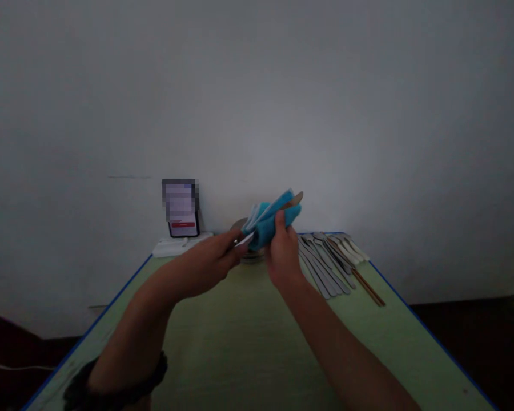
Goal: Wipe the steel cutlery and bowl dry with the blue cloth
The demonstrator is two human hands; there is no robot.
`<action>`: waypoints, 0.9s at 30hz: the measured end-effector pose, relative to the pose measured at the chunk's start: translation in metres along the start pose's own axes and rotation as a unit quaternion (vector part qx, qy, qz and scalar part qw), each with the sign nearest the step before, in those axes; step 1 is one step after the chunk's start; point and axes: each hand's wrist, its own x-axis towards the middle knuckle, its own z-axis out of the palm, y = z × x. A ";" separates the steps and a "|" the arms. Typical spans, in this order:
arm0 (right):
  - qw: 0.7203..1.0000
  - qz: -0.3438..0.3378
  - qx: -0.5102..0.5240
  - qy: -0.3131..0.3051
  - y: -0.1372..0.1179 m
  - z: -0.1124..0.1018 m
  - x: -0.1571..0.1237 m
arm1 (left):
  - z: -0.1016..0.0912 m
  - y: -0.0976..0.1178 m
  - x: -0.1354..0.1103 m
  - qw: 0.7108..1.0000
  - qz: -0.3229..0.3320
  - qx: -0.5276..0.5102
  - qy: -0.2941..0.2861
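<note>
Above the table, my right hand [284, 251] is closed around a folded blue cloth [265, 231] with white edges, its thumb pressed on top. The cloth is wrapped about a piece of cutlery [298, 198], and a flat, rounded end sticks out at the upper right. My left hand [220, 254] is closed at the lower left of the cloth, gripping the other end of the cutlery; a bit of metal shows by the fingers. The middle of the cutlery is hidden, so I cannot tell its exact kind.
Behind my hands stands a round metal container [252, 258], mostly hidden. Several metal pieces of cutlery [321, 274], white-handled ones [355, 248] and wooden chopsticks [370, 288] lie at the right. A phone [184, 225] leans near the wall at the back left of the green table [235, 342].
</note>
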 end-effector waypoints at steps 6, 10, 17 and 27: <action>0.992 0.008 0.096 0.079 -0.044 -0.018 0.028 | 0.006 0.017 0.001 0.999 0.001 -0.012 -0.041; 0.986 0.007 0.138 0.092 -0.062 -0.028 0.036 | 0.004 0.013 -0.002 0.998 0.004 -0.038 -0.056; 0.990 0.052 0.129 0.036 -0.077 -0.034 0.040 | -0.014 -0.017 -0.013 0.996 -0.039 -0.080 -0.016; 0.989 0.029 0.004 0.145 -0.068 -0.050 0.051 | -0.019 -0.030 -0.014 0.988 -0.085 -0.124 0.037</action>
